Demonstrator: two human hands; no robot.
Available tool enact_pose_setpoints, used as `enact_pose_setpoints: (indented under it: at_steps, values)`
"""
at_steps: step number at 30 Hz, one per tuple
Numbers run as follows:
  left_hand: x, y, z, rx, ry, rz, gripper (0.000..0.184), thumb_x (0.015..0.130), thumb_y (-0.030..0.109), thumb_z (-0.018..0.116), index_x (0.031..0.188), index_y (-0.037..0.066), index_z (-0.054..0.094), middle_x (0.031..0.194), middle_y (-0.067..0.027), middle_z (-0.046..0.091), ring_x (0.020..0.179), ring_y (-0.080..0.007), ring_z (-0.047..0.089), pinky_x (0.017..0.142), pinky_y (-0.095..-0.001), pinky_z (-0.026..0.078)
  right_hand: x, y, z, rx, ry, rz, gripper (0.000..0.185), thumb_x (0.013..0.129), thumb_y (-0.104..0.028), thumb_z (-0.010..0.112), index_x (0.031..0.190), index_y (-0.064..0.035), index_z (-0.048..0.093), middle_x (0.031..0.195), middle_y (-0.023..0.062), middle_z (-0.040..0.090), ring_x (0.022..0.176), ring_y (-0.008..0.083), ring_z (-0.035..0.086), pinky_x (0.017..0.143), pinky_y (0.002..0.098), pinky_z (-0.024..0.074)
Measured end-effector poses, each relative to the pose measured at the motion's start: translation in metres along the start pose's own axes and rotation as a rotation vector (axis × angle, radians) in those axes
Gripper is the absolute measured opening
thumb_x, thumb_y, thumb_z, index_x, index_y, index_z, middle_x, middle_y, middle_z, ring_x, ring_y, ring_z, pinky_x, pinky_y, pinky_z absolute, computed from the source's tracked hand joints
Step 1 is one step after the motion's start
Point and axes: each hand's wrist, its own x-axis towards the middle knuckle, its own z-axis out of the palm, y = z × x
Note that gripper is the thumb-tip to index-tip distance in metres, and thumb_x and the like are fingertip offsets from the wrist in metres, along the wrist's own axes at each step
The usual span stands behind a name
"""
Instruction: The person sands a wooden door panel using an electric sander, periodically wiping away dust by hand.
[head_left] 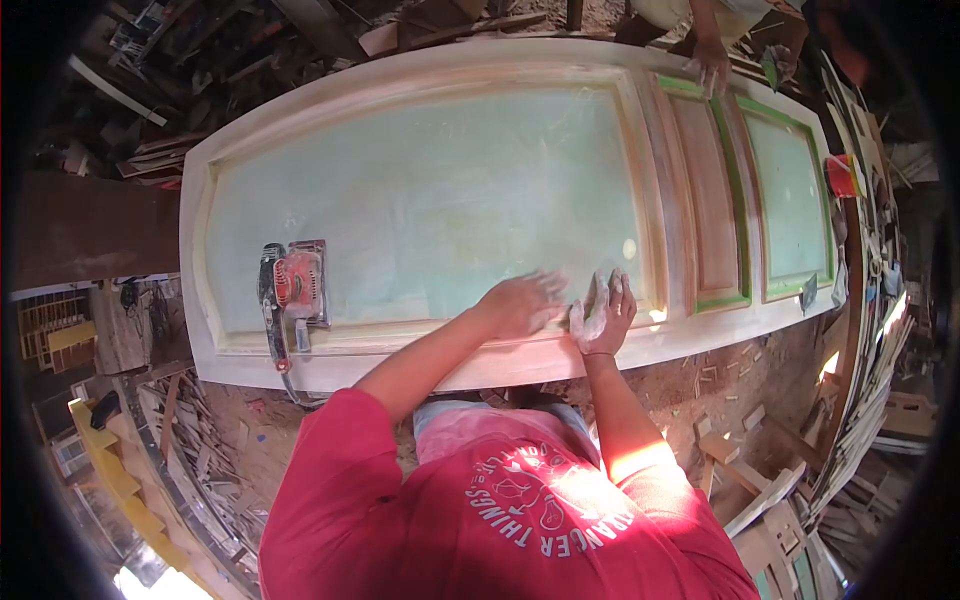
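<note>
A long panelled door (400, 360) with pale green panels lies flat in front of me. My left hand (525, 302) is over the lower edge of the large panel, its fingers blurred by motion. Just to its right, my right hand (605, 312), dusted white, rests on the frame moulding with its fingers pointing away from me and somewhat spread. Neither hand shows a tool. A red and black power sander (298, 283) lies on the left part of the large panel, its cord running off the near edge.
Another person's hand (711, 66) touches the door's far edge at the upper right. A red object (842, 176) is by the right end. Wood scraps (745, 470) litter the ground at the lower right, and a dark beam (95, 230) stands left of the door.
</note>
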Motion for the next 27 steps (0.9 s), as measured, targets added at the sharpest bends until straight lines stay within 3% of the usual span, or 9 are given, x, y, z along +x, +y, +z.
enact_pose_setpoints:
  at_steps: [2,5,9,14,16,19,22,24,27]
  values:
    - [-0.030,0.002,-0.027,-0.058,-0.155,-0.101,0.070,0.108,0.044,0.064,0.162,0.000,0.056,0.176,-0.0231,0.044,0.167,-0.0393,0.036,0.140,-0.0531,0.022,0.000,0.000,-0.001,0.008,0.002,0.001,0.077,0.087,-0.041,0.077,0.158,-0.0129,0.063,0.170,0.0217,0.051,0.160,0.0414,0.042,0.131,0.0563,0.0318]
    - [-0.079,-0.053,-0.026,0.168,0.759,-0.554,0.079,0.104,0.047,0.070,0.163,-0.001,0.051,0.174,-0.0281,0.043,0.165,-0.0453,0.035,0.137,-0.0616,0.023,-0.002,-0.003,-0.004,0.010,-0.002,0.009,0.076,0.087,-0.040,0.077,0.157,-0.0128,0.064,0.169,0.0218,0.051,0.160,0.0410,0.042,0.131,0.0560,0.0317]
    - [-0.080,-0.103,-0.035,0.415,0.787,-1.106,0.107,0.102,0.066,0.068,0.175,-0.002,0.031,0.184,-0.0290,0.025,0.172,-0.0478,0.017,0.135,-0.0721,0.009,0.000,-0.003,-0.002,-0.006,0.018,-0.001,0.076,0.087,-0.040,0.078,0.157,-0.0128,0.064,0.168,0.0215,0.052,0.160,0.0402,0.042,0.132,0.0555,0.0316]
    - [-0.005,-0.035,-0.024,0.042,0.347,-0.353,0.095,0.103,0.063,0.065,0.171,0.000,0.042,0.183,-0.0256,0.029,0.173,-0.0390,0.022,0.143,-0.0518,0.012,-0.004,-0.003,0.000,0.008,0.026,-0.001,0.076,0.088,-0.040,0.078,0.157,-0.0124,0.064,0.169,0.0205,0.052,0.161,0.0390,0.042,0.132,0.0548,0.0314]
    - [0.011,0.008,-0.024,-0.079,0.137,-0.285,0.075,0.105,0.054,0.068,0.159,0.003,0.060,0.175,-0.0230,0.047,0.164,-0.0397,0.042,0.138,-0.0510,0.029,0.000,-0.002,0.000,0.005,0.030,-0.010,0.076,0.088,-0.040,0.078,0.157,-0.0125,0.064,0.170,0.0202,0.052,0.161,0.0385,0.042,0.133,0.0545,0.0310]
    - [-0.027,0.032,-0.025,-0.144,0.412,-0.130,0.049,0.105,0.041,0.072,0.140,0.006,0.075,0.148,-0.0223,0.072,0.141,-0.0403,0.064,0.128,-0.0522,0.043,-0.002,-0.001,0.000,-0.001,0.008,0.009,0.076,0.089,-0.041,0.078,0.158,-0.0127,0.064,0.171,0.0199,0.051,0.162,0.0377,0.041,0.133,0.0540,0.0299]
    - [-0.129,0.015,-0.053,0.185,0.955,-0.417,0.046,0.095,0.027,0.087,0.137,0.013,0.076,0.136,-0.0169,0.077,0.130,-0.0404,0.070,0.120,-0.0534,0.049,-0.002,-0.004,-0.003,0.002,-0.028,0.046,0.076,0.090,-0.043,0.077,0.159,-0.0130,0.063,0.172,0.0197,0.050,0.163,0.0369,0.039,0.134,0.0533,0.0286]
    - [-0.216,-0.012,-0.094,0.578,1.151,-0.658,0.055,0.101,0.039,0.080,0.145,0.009,0.070,0.135,-0.0203,0.075,0.127,-0.0420,0.069,0.118,-0.0558,0.047,-0.001,-0.005,-0.007,0.019,-0.061,0.064,0.077,0.091,-0.044,0.077,0.160,-0.0131,0.062,0.173,0.0194,0.049,0.164,0.0364,0.037,0.134,0.0528,0.0277]
    - [-0.335,-0.034,-0.149,0.424,0.908,-1.368,0.066,0.111,0.048,0.063,0.157,0.000,0.057,0.139,-0.0288,0.070,0.130,-0.0491,0.067,0.115,-0.0534,0.050,-0.001,-0.006,-0.007,0.007,-0.056,0.074,0.076,0.092,-0.045,0.076,0.160,-0.0133,0.063,0.173,0.0187,0.048,0.164,0.0361,0.036,0.135,0.0526,0.0267]
